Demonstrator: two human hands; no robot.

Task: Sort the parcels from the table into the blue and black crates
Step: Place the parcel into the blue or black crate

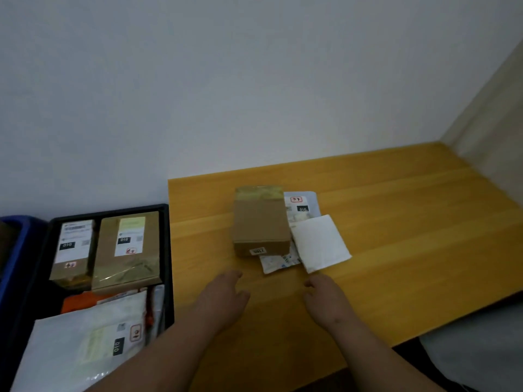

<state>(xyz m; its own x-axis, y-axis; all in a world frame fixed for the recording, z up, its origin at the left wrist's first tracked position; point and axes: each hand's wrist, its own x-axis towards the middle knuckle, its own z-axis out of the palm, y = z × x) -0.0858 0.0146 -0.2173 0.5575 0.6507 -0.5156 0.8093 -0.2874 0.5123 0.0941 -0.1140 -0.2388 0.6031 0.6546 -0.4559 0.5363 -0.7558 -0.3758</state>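
Wooden surface [396, 222], set against a white wall; it carries a small cluster of 4 parcels, mid-surface.

Black crate [168, 250] sits off the surface's left edge, holding several labelled parcels: 2 brown ones upright-looking at the far end, a white mailer nearer. Blue crate [17, 250] beyond it, only a rim showing; contents not visible.

Cardboard box [261, 222]: largest parcel left. Long axis runs away from the person, taped end toward the wall, small labelled end face toward the hands. It lies partly over the flat pieces beside it.

White flat packet [319, 241], just right of the box, turned at an angle, near corner pointing toward the right hand. Grey mailer [304, 202] behind it, label up. Small printed pouch [276, 261] pokes out from under the box's near edge.

Left hand [223, 298]: fingers loosely curled, holding nothing, above the surface just short of the box's near left corner. Right hand [325, 301]: fingers relaxed, also holding nothing, just short of the white packet.

Judgement: box lies straight ahead, between both hands; left marginally nearer it. A 2-handed grasp along its long sides looks likeliest.
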